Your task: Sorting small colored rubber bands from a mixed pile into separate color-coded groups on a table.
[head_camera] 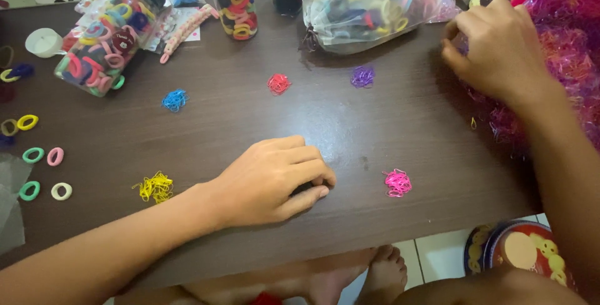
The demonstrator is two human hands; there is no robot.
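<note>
At a dark wooden table (pixel 387 124), my left hand (pixel 275 180) rests knuckles-up near the lower centre of the frame, fingers curled loosely under against the tabletop; whether anything lies beneath them I cannot tell. My right hand (pixel 497 49) reaches into the upper right of the frame, fingertips pinched together at the edge of a heap of tiny pink and purple elastic bands (pixel 562 42) (what exactly they pinch is too small to make out).

Small sorted piles of the same bands dot the table: a pink pile (pixel 398 182) just right of my left hand, a yellow pile (pixel 154 187) to its left near my wrist, and farther up, well apart from each other, a blue pile (pixel 175 100), a red pile (pixel 279 83) and a purple pile (pixel 362 76).

In the upper left a clear jar of bright hair ties (pixel 109 36) lies tilted on its side, black lid uppermost. A clear plastic bag (pixel 365 8) stuffed with more hair ties sits at upper centre. Loose fabric rings (pixel 44 155) in green, pink, yellow and cream lie along the left edge. Below the table edge, a round red tin (pixel 519 252) stands on the tiled floor at lower right.
</note>
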